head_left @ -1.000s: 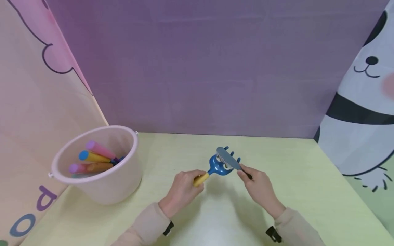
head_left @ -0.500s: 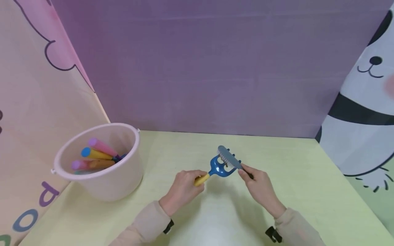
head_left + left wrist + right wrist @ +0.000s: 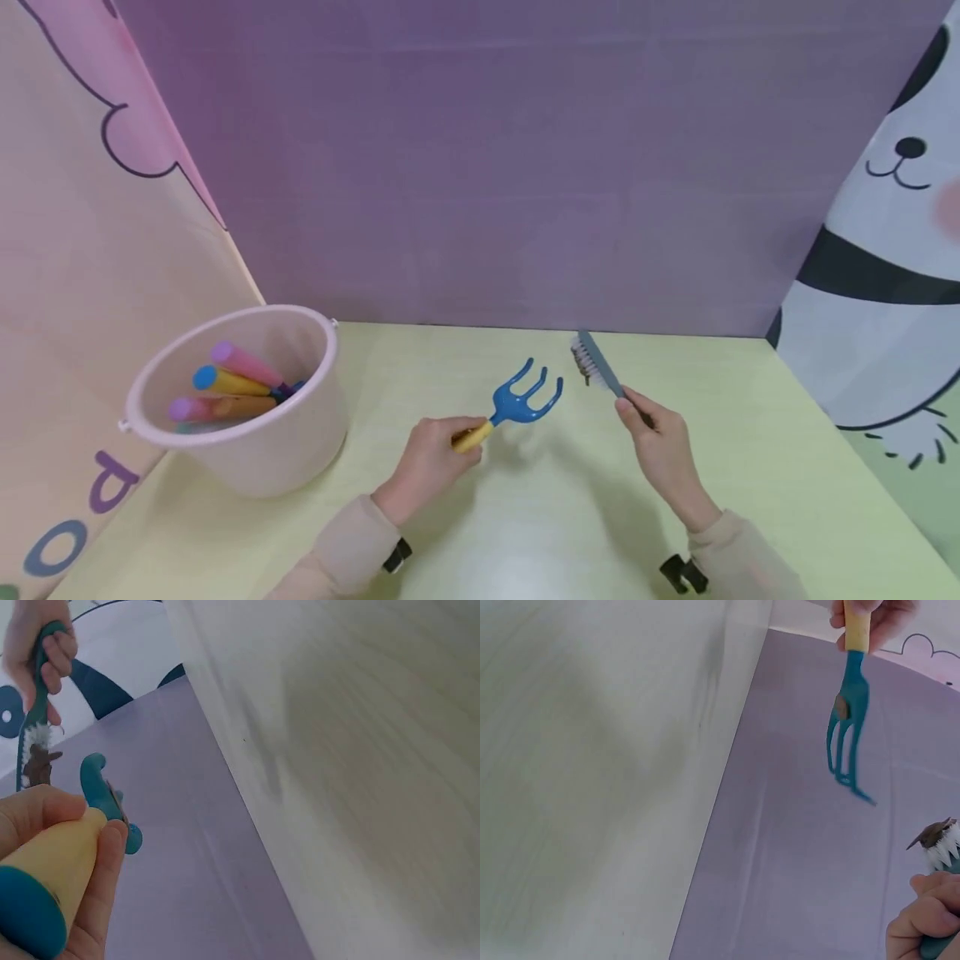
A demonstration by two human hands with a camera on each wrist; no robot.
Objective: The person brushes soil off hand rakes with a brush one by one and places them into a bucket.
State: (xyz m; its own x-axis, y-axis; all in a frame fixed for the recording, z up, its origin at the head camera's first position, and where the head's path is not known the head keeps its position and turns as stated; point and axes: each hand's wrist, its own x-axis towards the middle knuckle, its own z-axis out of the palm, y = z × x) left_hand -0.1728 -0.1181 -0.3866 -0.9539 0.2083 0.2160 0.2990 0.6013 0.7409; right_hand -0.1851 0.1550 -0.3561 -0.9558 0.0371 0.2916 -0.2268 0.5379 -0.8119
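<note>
My left hand (image 3: 429,465) grips the yellow handle of a small blue hand rake (image 3: 513,406), its curved tines raised above the table. A brown patch (image 3: 842,707) shows on the rake's head in the right wrist view. To the right, my right hand (image 3: 666,450) holds a grey brush (image 3: 600,363) by its dark handle, white bristles facing left toward the rake. Brown dry bits (image 3: 37,765) cling among those bristles in the left wrist view. A gap separates brush and rake.
A pale pink bucket (image 3: 262,467) stands on the light table (image 3: 780,433) at the left, with several colourful-handled tools (image 3: 232,381) inside. A purple panel (image 3: 510,167) closes off the back; printed panels flank both sides.
The brush, earlier held over the rake's tines, has moved right and away from it, turning more upright. My left hand has shifted slightly left, and the rake has turned, showing its tines.
</note>
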